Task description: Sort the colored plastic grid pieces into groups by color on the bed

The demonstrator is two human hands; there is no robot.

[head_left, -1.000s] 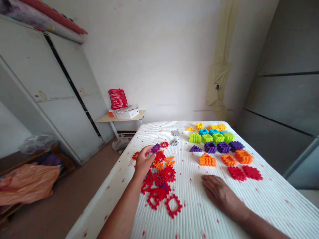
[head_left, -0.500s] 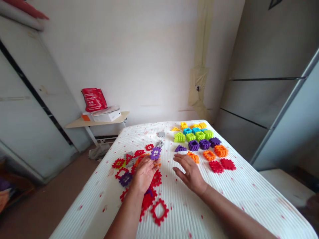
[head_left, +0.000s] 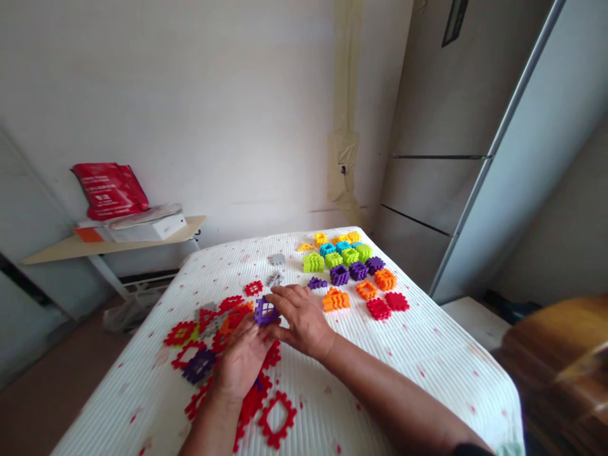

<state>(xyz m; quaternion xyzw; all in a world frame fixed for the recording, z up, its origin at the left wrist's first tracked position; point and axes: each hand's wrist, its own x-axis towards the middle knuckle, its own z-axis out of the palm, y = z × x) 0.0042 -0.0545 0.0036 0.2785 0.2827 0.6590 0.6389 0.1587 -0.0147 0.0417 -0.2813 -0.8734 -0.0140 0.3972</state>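
A purple square interlocking tile (head_left: 265,311) is held just above the bed between both my hands. My left hand (head_left: 241,358) pinches its near edge from below. My right hand (head_left: 300,317) grips its far and right side with curled fingers. Under and around my hands lies a loose heap of red tiles (head_left: 223,316), with another purple tile (head_left: 199,365) and grey tiles (head_left: 207,315) mixed in. A red frame tile (head_left: 277,418) lies nearest me.
Sorted stacks stand at the bed's far right: yellow (head_left: 322,239), blue (head_left: 327,248), green (head_left: 313,262), purple (head_left: 339,274), orange (head_left: 336,300) and red (head_left: 379,308). The white ribbed bed cover (head_left: 427,354) ends at the right. A side table (head_left: 114,240) with a red bag (head_left: 110,189) stands left.
My right hand has crossed left from the bed cover onto the purple tile, which my left hand lifted out of the heap. The view has swung to the right.
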